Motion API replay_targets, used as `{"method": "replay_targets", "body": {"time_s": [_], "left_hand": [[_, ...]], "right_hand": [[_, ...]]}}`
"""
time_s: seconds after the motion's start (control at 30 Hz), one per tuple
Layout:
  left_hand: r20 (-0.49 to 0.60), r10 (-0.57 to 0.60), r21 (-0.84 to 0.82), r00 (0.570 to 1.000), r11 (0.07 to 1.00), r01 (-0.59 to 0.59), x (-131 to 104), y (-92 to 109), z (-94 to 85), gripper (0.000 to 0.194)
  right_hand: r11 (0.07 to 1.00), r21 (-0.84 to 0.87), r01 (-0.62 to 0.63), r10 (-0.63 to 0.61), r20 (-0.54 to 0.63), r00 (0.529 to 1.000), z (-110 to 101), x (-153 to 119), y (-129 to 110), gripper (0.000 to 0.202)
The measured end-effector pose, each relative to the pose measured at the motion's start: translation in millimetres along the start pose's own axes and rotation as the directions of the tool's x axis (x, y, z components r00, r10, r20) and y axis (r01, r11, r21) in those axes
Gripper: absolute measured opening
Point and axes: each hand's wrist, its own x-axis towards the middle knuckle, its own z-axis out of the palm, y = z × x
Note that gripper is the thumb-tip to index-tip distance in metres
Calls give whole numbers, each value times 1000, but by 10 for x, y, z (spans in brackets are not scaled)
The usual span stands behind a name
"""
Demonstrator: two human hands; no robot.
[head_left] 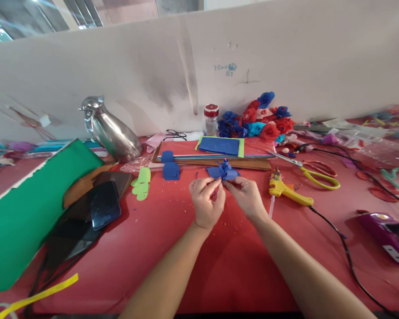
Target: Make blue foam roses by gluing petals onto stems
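A blue paper flower with spread petals is held up between both hands over the red tabletop. My left hand pinches its base from the left, fingers closed. From the right, my right hand grips the lower part of the same flower with thumb and fingertips. The fingertips hide where the petals join. Blue petal pieces lie stacked to the left of the hands, and light green cut pieces lie farther left. A yellow glue gun rests just right of my right hand.
Yellow-handled scissors lie beyond the glue gun, whose cord trails right. Finished paper flowers and a glass jar stand at the back. At left are a metal jug, a phone and a green sheet.
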Motion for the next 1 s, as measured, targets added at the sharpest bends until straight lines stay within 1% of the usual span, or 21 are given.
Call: {"method": "replay_targets", "body": {"time_s": [0.07, 0.13, 0.2, 0.27, 0.37, 0.43, 0.5, 0.57, 0.67, 0.77, 0.87, 0.93, 1.0], "left_hand": [[7, -94, -96, 996, 991, 94, 15, -8, 20, 14], [43, -214, -218, 976, 951, 218, 48, -40, 45, 11], [113, -316, -340, 942, 879, 335, 85, -85, 65, 12], [176, -384, -425, 906, 801, 422, 115, -126, 75, 15], [239, -448, -475, 861, 720, 506, 135, -160, 73, 16], [252, -468, -485, 847, 696, 529, 137, -162, 70, 17], [249, -475, -486, 844, 693, 533, 133, -150, 71, 19], [245, -487, -483, 839, 689, 541, 126, -131, 81, 22], [249, -504, -500, 827, 664, 556, 115, -101, 110, 23], [272, -518, -532, 811, 621, 576, 112, -89, 140, 21], [286, -534, -558, 796, 582, 591, 114, -110, 153, 22], [295, -537, -557, 790, 576, 599, 112, -138, 152, 22], [301, -539, -531, 787, 591, 608, 104, -168, 146, 22]], "right_hand": [[1000, -1, -3, 3, 12, 1000, -4, 3, 9, 22], [1000, -15, -4, 5, 23, 1000, -10, 10, 15, 23], [999, -42, -5, 6, 19, 1000, -21, 21, 20, 23], [996, -89, 1, 0, 7, 1000, -39, 35, 25, 21], [978, -198, 70, -66, 29, 997, -67, 46, 25, 16], [941, -296, 163, -153, 59, 987, -75, 40, 13, 17], [886, -391, 249, -232, 91, 968, -67, 20, -6, 21], [838, -457, 298, -278, 112, 954, -47, -6, -25, 25], [803, -507, 312, -309, 93, 946, -8, -43, -38, 27], [790, -534, 301, -330, 43, 943, 21, -67, -33, 26], [778, -550, 303, -350, 22, 937, 28, -75, -35, 25], [767, -563, 309, -364, 14, 931, 17, -75, -47, 23], [743, -594, 309, -376, 12, 927, -3, -72, -64, 21]]}}
